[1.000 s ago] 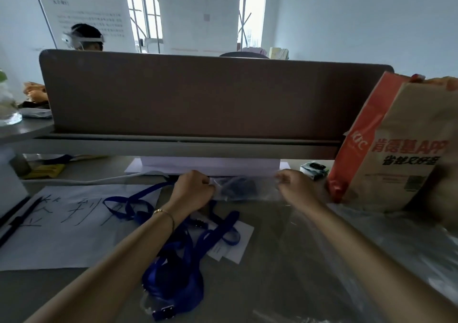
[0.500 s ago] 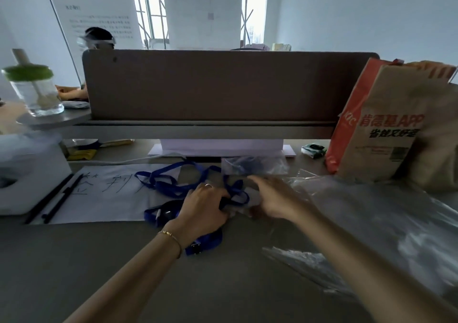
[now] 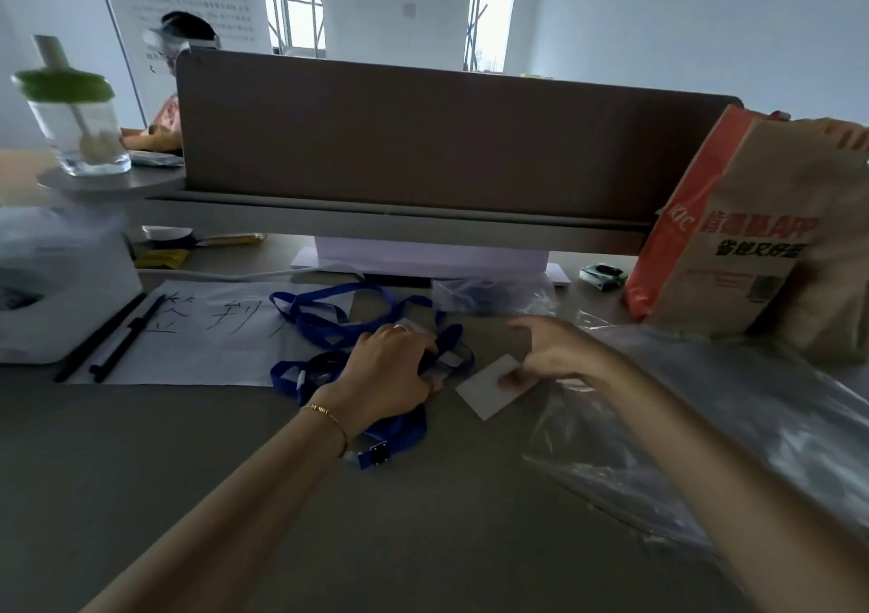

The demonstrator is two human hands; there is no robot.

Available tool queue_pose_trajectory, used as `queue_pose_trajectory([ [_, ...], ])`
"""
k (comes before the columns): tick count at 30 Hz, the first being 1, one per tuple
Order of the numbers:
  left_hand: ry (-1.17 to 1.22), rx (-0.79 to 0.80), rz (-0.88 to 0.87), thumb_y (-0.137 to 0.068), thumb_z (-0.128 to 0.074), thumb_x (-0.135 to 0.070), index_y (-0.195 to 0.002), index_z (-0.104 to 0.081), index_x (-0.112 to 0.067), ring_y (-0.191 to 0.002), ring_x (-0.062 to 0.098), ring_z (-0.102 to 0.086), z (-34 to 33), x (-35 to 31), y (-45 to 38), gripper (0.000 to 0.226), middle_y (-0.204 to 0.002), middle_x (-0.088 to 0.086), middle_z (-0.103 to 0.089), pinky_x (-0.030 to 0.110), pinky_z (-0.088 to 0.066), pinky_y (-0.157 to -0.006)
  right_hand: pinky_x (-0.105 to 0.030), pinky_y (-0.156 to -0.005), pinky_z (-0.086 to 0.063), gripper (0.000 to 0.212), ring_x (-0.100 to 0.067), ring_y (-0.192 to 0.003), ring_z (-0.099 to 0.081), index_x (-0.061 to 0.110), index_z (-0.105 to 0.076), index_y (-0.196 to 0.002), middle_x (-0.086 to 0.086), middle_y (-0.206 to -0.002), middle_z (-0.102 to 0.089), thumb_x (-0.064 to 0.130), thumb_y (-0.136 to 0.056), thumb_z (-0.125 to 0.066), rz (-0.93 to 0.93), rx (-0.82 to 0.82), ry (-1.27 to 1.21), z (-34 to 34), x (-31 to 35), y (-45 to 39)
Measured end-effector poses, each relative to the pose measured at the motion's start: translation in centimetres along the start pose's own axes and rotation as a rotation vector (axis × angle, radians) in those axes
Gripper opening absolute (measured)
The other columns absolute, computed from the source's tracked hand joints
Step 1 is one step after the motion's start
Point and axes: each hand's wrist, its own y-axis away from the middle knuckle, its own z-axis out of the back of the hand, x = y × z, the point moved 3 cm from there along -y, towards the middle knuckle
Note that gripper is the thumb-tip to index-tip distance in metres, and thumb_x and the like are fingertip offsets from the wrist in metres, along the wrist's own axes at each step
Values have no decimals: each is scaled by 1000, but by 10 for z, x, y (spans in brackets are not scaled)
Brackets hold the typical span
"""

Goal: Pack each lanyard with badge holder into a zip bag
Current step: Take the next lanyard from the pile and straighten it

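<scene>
Blue lanyards (image 3: 329, 330) lie bunched under the gripping left hand (image 3: 392, 370); the open right hand (image 3: 552, 353), touching a white card (image 3: 486, 389) beside them, should next lift one zip bag (image 3: 696, 429).

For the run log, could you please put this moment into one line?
left hand: grips blue lanyards | right hand: touches white card | filled zip bag: by divider

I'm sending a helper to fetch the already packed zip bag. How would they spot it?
Find the brown desk divider. Right below it, beside the white paper stack, lies a small clear zip bag holding a dark bundle. The loose blue lanyards nearby are unbagged.
</scene>
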Motion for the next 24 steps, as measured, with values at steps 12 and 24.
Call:
queue_pose_trajectory([
  [12,361,-44,-39,-85,-74,-31,-84,-63,-3,-56,9,-53,64,-13,0,30,-68,0,-59,27,-44,-59,-36,-82,-59,9,-18,-84,-73,20,-76,-83,-1,-82,-77,12,-83,-79,368,-278,-447,33,77,30],
  [24,253,72,329,-93,-62,-25,-68,-48,-9,-57,18,-42,93,68,19,33,-65,3,-42,29,-30,-55,-16,-68,-45,13,5,-77,-57,34,-74,-94,23,-82,-60,39,-82,-75,743,138,208,-62,135,76],
])
